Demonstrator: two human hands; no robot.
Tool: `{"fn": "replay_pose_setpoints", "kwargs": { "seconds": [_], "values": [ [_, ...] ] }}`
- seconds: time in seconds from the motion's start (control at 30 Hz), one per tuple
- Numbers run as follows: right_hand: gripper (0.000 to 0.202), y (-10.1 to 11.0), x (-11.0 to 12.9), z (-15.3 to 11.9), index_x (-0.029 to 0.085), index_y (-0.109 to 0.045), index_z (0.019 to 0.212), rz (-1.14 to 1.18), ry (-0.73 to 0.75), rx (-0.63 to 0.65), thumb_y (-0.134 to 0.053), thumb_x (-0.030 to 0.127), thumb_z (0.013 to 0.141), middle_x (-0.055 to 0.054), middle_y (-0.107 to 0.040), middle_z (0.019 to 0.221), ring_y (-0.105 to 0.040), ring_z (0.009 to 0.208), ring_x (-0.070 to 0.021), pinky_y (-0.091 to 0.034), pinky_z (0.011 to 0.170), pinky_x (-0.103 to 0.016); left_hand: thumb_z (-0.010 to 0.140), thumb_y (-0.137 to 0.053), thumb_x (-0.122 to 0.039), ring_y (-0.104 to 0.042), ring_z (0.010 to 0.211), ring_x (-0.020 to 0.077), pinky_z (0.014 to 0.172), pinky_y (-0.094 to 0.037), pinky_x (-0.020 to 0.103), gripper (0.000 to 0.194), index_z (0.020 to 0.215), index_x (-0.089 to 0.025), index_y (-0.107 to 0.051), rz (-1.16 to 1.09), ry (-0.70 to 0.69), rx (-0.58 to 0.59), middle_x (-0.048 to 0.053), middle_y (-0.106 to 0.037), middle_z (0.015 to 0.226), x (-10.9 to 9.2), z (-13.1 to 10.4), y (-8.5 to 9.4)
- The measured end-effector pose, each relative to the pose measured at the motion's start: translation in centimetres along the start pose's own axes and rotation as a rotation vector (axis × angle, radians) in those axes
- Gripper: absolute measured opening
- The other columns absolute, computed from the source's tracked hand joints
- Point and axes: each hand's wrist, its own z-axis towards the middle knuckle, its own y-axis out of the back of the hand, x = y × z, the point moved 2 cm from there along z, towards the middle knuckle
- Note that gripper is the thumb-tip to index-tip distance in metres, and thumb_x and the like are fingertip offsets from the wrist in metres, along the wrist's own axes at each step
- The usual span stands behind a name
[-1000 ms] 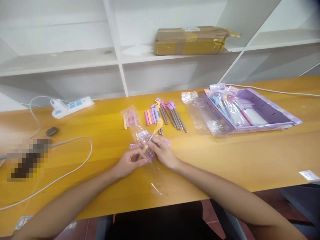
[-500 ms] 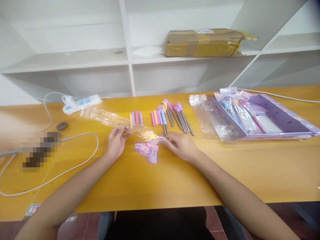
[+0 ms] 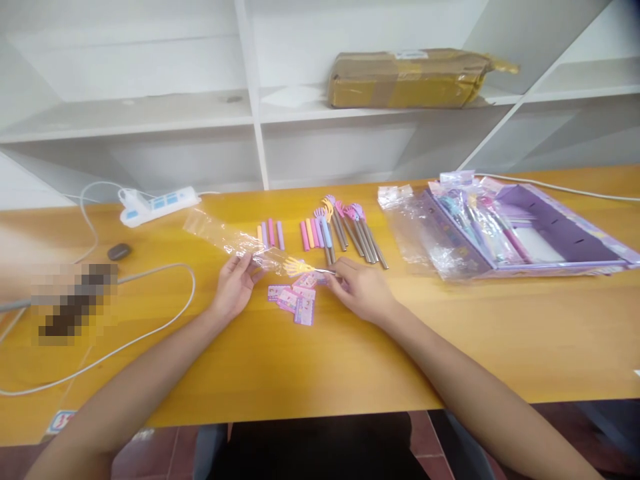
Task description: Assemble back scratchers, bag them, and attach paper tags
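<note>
Yellow scratcher (image 3: 299, 267) now points left mid-frame, head (image 3: 294, 265) by the clear bag (image 3: 215, 231); hands have parted, left hand (image 3: 235, 287) pinching bag, right hand (image 3: 361, 290) gripping rod (image 3: 323, 271).

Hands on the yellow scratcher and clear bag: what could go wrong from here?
1. The yellow scratcher's splayed prongs meet the clear bag and might snag or tear it.
2. Loose cards lie close to the right hand; a brush could scatter them.
3. Nearby metal-handled scratchers could roll if bumped.
</note>
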Motion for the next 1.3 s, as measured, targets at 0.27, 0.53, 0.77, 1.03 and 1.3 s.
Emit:
{"fn": "replay_pose_setpoints", "kwargs": {
  "seconds": [0.27,0.53,0.77,1.03,1.3],
  "values": [
    [0.027,0.6,0.4,-0.2,0.018,-0.067,0.097,0.188,0.099,-0.178,-0.051,0.034,0.110,-0.003,-0.061,0.080,-0.055,0.068,-0.0138,-0.037,0.066,-0.028,0.081,-0.095,-0.029,-0.076,0.089,0.0157,0.084,-0.066,0.030,0.027,0.085,-0.018,-0.070,0.030,-0.020,0.016,0.001,-0.079,0.096,0.1,-0.1,0.0],
    [0.027,-0.2,0.1,0.0,0.018,-0.069,0.095,0.046,0.009,-0.051,-0.055,0.037,0.108,-0.005,-0.065,0.084,-0.056,0.070,-0.0151,-0.034,0.065,-0.030,0.089,-0.089,-0.026,-0.079,0.091,0.0150,0.082,-0.067,0.026,0.021,0.089,-0.017,-0.070,-0.017,0.043,-0.053,0.004,-0.081,0.100,0.1,0.3,0.4],
    [0.028,-0.4,0.1,0.0,0.018,-0.070,0.097,0.081,0.000,-0.023,-0.053,0.038,0.108,-0.006,-0.065,0.085,-0.056,0.070,-0.0158,-0.035,0.066,-0.030,0.087,-0.090,-0.029,-0.081,0.099,0.0212,0.088,-0.068,0.034,0.023,0.089,-0.018,-0.070,0.010,0.084,0.040,0.004,-0.081,0.100,0.3,-0.3,-0.2],
    [0.030,-0.8,0.0,0.0,0.018,-0.071,0.098,0.146,-0.002,0.021,-0.053,0.038,0.109,-0.004,-0.061,0.083,-0.057,0.072,-0.0147,-0.036,0.067,-0.028,0.081,-0.096,-0.036,-0.079,0.098,0.0218,0.085,-0.069,0.036,0.035,0.092,-0.016,-0.070,0.098,0.083,0.150,0.008,-0.081,0.107,0.3,-0.9,-0.6],
    [0.027,-0.9,-0.1,0.2,0.018,-0.072,0.098,0.176,-0.016,0.030,-0.056,0.037,0.108,-0.005,-0.065,0.086,-0.056,0.069,-0.0134,-0.036,0.066,-0.027,0.074,-0.100,-0.033,-0.074,0.086,0.0136,0.085,-0.070,0.033,0.038,0.088,-0.017,-0.069,0.095,0.043,0.092,-0.002,-0.075,0.089,0.2,-1.0,-0.7]
  ]
}}
